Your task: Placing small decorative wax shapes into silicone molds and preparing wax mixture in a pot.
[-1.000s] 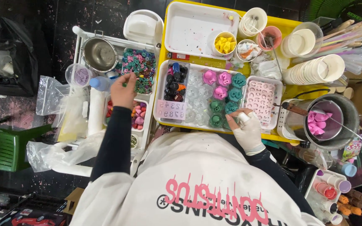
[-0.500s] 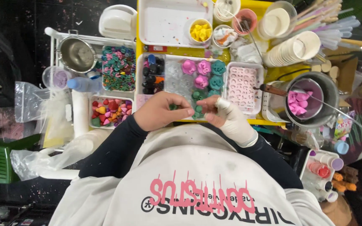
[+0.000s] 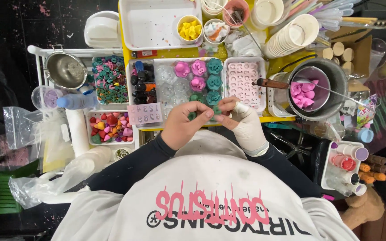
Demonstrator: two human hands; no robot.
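Hands meet at frame centre: bare left hand (image 3: 182, 127) and gloved right hand (image 3: 242, 120) pinch a teal moulded piece (image 3: 216, 109) over the clear mould tray (image 3: 175, 87).

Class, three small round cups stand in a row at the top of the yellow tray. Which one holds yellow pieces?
The left cup, beside the empty white tray. The middle cup holds white and orange bits; the right one is pink.

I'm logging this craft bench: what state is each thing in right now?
left hand: bare, pinching a small green piece
right hand: gloved, gripping the same green piece
white tray: empty
yellow cup: filled with yellow bits
steel bowl: empty
pot: holds pink pieces
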